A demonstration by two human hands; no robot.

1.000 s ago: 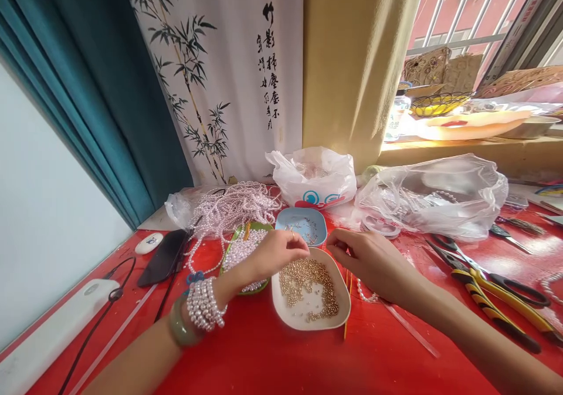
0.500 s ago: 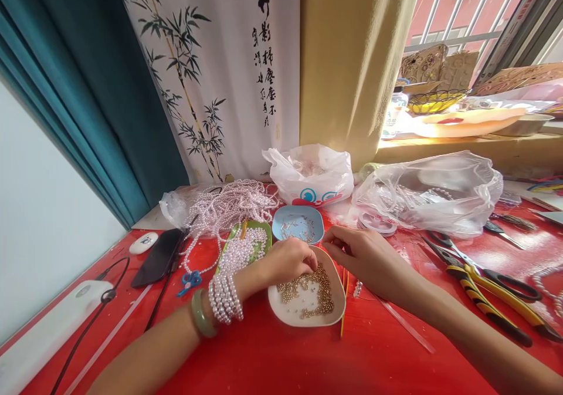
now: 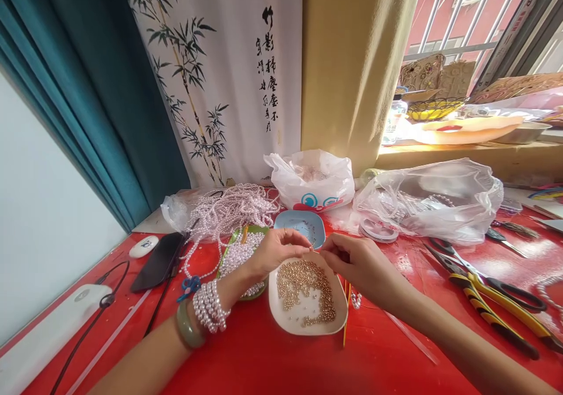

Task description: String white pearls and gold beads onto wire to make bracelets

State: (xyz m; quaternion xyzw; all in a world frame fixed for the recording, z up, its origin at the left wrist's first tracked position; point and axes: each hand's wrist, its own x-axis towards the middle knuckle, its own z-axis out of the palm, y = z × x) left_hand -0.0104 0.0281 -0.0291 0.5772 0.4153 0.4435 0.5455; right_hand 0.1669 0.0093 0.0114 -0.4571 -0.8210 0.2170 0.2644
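From the head camera, the gold beads [image 3: 308, 280] lie in a white dish [image 3: 303, 326] on the red worktop [image 3: 264, 360], in the middle and close to the person. The beads fill the far part of the dish, and the near part is mostly bare.

The left hand [image 3: 275, 248] comes in from the left. Its fingers [image 3: 303, 244] are pressed together at the tips, over the far edge of the dish. The right hand [image 3: 358, 263] comes in from the right. Its fingers [image 3: 328, 255] are pressed together too. The two sets of tips are just beside each other and nearly meet. The beads are right under them, a little nearer to the person. The tips do not touch the pile. If something is pinched in them, it is too small to see.

The left wrist wears pearl bracelets [image 3: 210, 307] and a green bangle [image 3: 187, 326].

A blue dish [image 3: 313, 225] sits just behind the hands. A green dish [image 3: 241, 253] full of pearls is under the left hand's wrist, touching the white dish's left side. Behind it is a heap of pearl strings [image 3: 233, 207]. A white bag [image 3: 310, 181] and a clear bag [image 3: 431, 201] lie farther back. Thin yellow sticks [image 3: 345, 318] lie just right of the white dish. Scissors [image 3: 497, 280] and pliers [image 3: 497, 320] lie well off to the right. A phone [image 3: 158, 254] lies to the left.
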